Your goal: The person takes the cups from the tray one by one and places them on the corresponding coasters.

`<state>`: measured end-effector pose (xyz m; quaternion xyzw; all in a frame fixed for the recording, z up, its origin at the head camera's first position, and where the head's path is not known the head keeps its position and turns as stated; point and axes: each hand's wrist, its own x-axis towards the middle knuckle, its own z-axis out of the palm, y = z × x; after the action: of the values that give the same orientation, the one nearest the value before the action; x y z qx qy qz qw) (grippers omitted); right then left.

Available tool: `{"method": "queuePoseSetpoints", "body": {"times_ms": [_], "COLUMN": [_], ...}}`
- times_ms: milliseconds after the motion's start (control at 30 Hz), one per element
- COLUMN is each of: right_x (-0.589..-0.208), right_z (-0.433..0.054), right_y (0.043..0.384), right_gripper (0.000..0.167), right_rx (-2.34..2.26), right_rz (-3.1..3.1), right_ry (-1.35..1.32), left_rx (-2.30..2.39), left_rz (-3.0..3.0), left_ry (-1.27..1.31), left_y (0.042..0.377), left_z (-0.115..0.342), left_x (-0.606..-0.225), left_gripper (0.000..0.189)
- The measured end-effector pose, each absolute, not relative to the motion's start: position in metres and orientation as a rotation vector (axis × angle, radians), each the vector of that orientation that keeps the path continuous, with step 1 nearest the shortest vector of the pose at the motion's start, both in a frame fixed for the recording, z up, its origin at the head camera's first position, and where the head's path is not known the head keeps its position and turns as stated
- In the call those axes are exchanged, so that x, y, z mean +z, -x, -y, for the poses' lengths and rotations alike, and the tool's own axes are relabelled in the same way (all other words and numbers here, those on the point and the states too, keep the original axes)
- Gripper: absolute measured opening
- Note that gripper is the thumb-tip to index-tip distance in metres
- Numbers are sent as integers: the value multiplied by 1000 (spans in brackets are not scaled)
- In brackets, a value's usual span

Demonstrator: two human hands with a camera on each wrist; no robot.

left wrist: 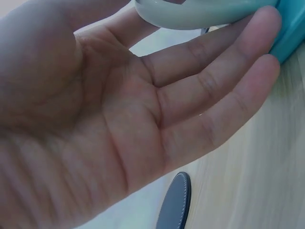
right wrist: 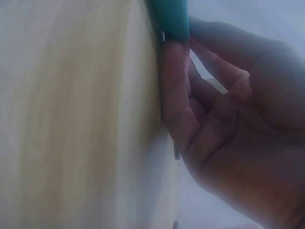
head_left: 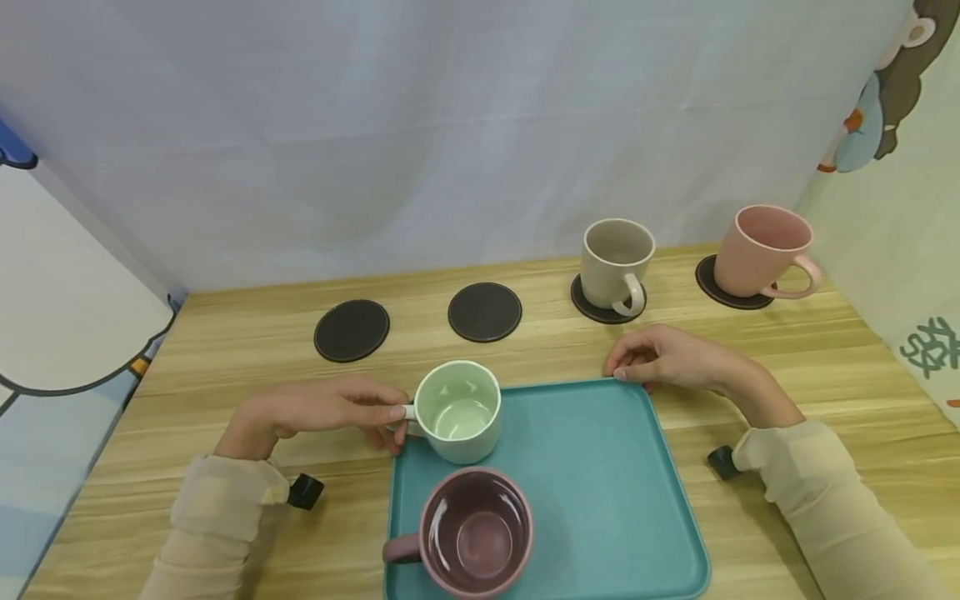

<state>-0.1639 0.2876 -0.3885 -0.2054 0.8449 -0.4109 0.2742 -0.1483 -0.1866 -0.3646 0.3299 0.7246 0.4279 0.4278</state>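
Observation:
A light green mug stands at the far left corner of the teal tray. My left hand pinches its handle between thumb and index finger, the other fingers extended below. At the tray's far right corner, my right hand grips the rim, with the thumb on the edge and the fingers curled beside it. In the right wrist view the tray corner sits at the thumb and fingertips. A dark mauve mug stands nearer me on the tray, its handle pointing left over the rim.
Along the back of the wooden table lie two bare black coasters, one on the left and one in the middle. Further right, a beige mug and a pink mug each stand on a coaster. A pale cloth hangs behind.

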Motion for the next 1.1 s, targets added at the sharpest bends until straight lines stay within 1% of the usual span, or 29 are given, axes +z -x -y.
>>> {"method": "queuePoseSetpoints", "body": {"times_ms": [533,800,1100], "right_x": [-388,-390,-390], "right_z": [-288,-287,-288], "right_y": [164,165,165], "right_gripper": [13,12,12], "right_rx": [-1125,-1119,-1116], "right_rz": [-2265,-2275,-2276], "right_ry": [542,525,524], "left_rx": [1141,1241,1248], "left_rz": [-1818,-1746,-1801], "left_ry": [-907,-930,-934], "left_y": [152,154,151], "left_z": [188,187,183], "left_x": [-368,-370,-362], "left_gripper": [29,32,30]}}
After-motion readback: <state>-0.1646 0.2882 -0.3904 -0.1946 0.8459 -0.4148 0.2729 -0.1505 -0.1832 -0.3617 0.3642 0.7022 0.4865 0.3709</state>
